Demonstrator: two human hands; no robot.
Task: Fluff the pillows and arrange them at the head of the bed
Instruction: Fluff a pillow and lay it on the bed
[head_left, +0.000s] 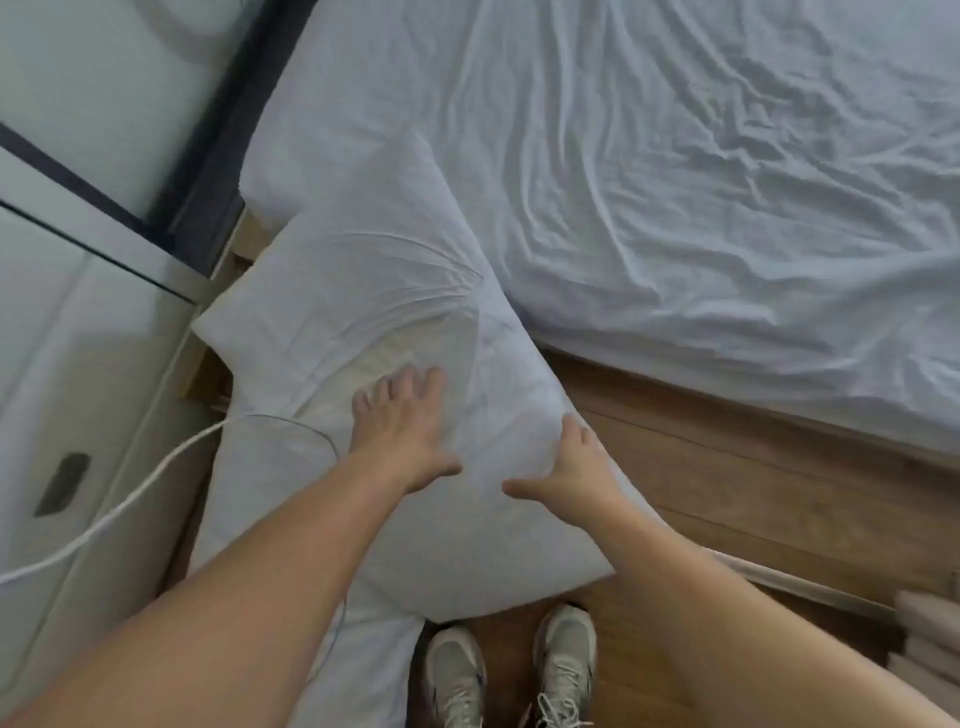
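Observation:
A large white pillow (395, 332) leans against the near corner of the bed (727, 182), its lower end near the wooden floor. My left hand (402, 431) lies flat on the pillow's face with fingers spread. My right hand (571, 467) rests on the pillow's right edge, thumb out to the left, and its fingers curve over that edge. I cannot tell whether the right hand grips the fabric. A second white cushion or pillow (358, 649) shows below the first, by my left forearm. The bed sheet is white and wrinkled.
A white cabinet (67, 389) stands at the left with a white cable (130, 499) running across it to the pillow. The wooden bed frame (727, 467) lies to the right. My two grey shoes (509, 670) stand on the floor below the pillow. Stacked light objects (930, 639) sit at the right edge.

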